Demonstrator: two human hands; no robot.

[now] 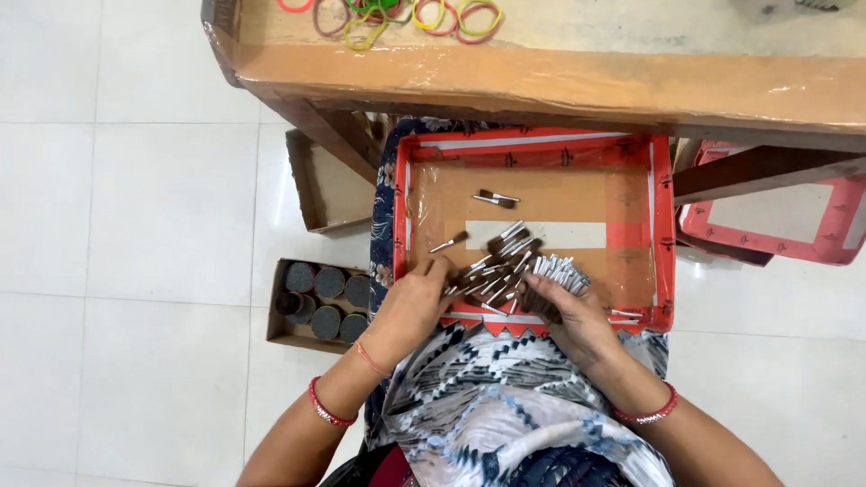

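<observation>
A: Nearest in?
B: Right hand (577,320), grip closed round a bundle of small sticks (557,271) with silver ends. Left hand (413,302), fingers half curled, touching the loose pile of sticks (496,271).
A: Where's that pile?
B: In the red-rimmed tray (663,225) on the lap.
A: Further out?
B: Box of dark round rolls (320,302) on the floor, left. Beyond, bench (541,81) with coloured rubber bands (397,16).
</observation>
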